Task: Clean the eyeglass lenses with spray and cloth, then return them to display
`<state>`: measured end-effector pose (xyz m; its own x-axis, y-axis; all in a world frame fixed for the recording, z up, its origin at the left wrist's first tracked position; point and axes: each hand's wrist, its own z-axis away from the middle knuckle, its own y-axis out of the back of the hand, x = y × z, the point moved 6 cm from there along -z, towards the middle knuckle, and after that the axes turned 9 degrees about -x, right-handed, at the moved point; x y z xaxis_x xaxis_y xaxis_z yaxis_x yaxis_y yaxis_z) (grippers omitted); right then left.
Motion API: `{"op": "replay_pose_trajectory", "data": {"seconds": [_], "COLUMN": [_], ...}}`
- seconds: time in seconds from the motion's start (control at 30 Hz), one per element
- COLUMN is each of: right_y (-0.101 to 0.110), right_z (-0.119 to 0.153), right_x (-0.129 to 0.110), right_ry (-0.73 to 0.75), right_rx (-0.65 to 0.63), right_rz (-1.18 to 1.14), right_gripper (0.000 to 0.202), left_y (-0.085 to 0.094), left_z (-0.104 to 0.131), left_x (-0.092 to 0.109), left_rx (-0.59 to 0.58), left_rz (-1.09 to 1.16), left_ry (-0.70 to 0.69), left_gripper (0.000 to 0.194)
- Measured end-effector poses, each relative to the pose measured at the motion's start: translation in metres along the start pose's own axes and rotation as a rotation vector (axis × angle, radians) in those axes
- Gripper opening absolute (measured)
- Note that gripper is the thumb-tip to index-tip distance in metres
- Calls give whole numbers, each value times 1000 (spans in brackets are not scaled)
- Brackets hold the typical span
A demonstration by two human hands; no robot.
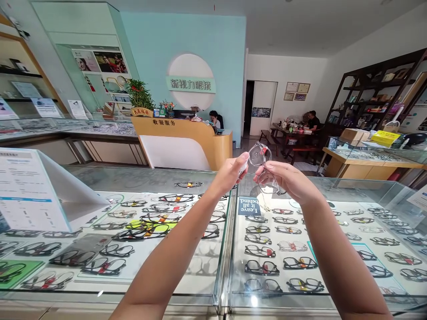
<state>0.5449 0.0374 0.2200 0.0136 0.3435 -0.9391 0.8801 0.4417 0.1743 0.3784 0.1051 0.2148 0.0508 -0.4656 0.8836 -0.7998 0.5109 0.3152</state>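
A pair of clear-framed eyeglasses point(267, 188) is held up above the glass display counters, turned so that one lens sits higher than the other. A red tag shows on the upper lens. My right hand point(288, 178) is closed on the frame near its middle, thumb and fingers pinching it. My left hand point(227, 174) is closed at the upper lens's left edge, its thumb tip against the rim. Something small and white point(243, 169) shows between the left thumb and fingers; I cannot make out what it is.
Below my arms, the left display case point(196, 249) and right display case point(278, 249) hold rows of eyeglasses under glass. A white folded sign point(30, 191) stands at left. Beyond are a reception desk point(176, 144), a seated person point(215, 120) and another person point(312, 122) at a table.
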Motion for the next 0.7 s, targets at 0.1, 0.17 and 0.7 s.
{"op": "replay_pose_trajectory", "data": {"seconds": [0.1, 0.17, 0.7], "right_y": [6, 11, 5], "right_z": [-2, -3, -3], "right_x": [-3, -3, -6], "right_ry": [47, 84, 123], "right_rx": [64, 128, 168], "right_rz": [-35, -63, -84], "right_gripper": [32, 31, 30], "left_y": [-5, -12, 1], "left_z": [2, 4, 29], "left_x": [2, 2, 27], "left_rx": [-41, -88, -95], "left_rz": [-6, -26, -47], "left_ry": [19, 33, -34], "left_gripper": [71, 72, 82]}}
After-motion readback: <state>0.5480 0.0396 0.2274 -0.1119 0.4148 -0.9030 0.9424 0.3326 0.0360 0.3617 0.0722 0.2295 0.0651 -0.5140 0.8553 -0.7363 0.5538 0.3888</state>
